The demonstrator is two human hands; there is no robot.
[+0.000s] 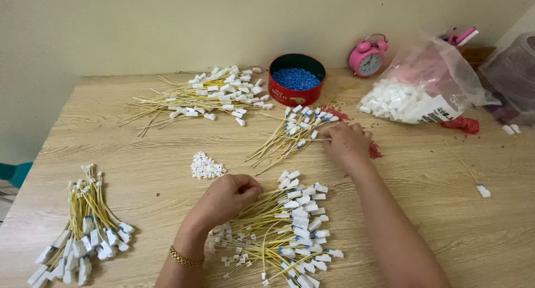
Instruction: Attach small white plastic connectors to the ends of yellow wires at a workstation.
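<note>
The left hand (227, 199) rests curled on the near pile of yellow wires (278, 232), fingers drawn in and seemingly pinching a few strands at the wire end, though exactly what it grips is hidden under the knuckles; the right hand (346, 146) reaches further out, fingers bent down onto the white ends of a smaller bundle of wires (292, 135) in the middle of the worktop (423, 210), touching them rather than plainly holding any; I cannot tell whether a wire is pinched there.

These wires look light and springy; thin yellow leads with small white plastic plugs at one end, likely to snag on one another if pulled from the heap; I would judge the plug the firmer place to take hold, the lead bending too easily.

A little heap of white bits (207, 166) lies just beyond the left hand; another bundle (83, 227) sits near the left edge, and a loose spread (206, 96) lies at the back; beside that stands a red round tin (296, 79) of blue pellets; a pink alarm clock (368, 57) and a clear bag of white pieces (418, 93) are at the back right.
</note>
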